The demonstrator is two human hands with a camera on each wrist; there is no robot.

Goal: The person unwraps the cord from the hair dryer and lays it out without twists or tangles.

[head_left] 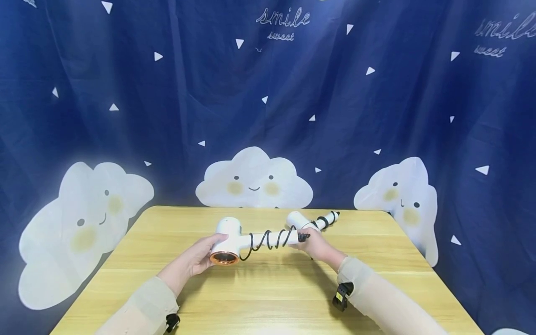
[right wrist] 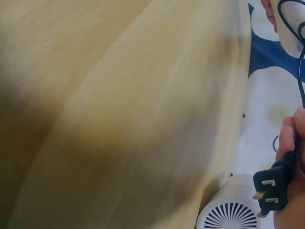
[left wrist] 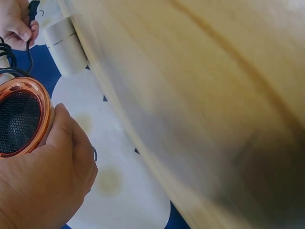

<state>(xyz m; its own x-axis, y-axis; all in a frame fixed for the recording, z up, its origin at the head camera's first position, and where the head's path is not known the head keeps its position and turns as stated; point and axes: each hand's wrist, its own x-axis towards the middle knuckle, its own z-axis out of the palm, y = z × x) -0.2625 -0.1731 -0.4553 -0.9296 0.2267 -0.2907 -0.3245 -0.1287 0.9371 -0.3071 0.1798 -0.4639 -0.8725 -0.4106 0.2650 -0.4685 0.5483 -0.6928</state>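
My left hand [head_left: 205, 253] grips the barrel of a white hair dryer [head_left: 228, 230] with a copper-coloured ring round its dark mesh end [left wrist: 20, 119]. The dryer's handle points right, its black cord [head_left: 268, 239] wound loosely round it in a spiral. Near the handle's end, my right hand [head_left: 315, 244] holds the cord just by its black plug [right wrist: 274, 183], metal prongs showing in the right wrist view. Just beyond that hand lies a second white hair dryer [head_left: 298, 218], partly hidden by it, with a black cord round its handle.
The wooden table [head_left: 259, 298] stretches under both hands. Behind it hangs a dark blue curtain [head_left: 217, 93] with white triangles and smiling clouds. A black strap device [head_left: 342, 296] is on the right wrist, another [head_left: 171, 322] on the left.
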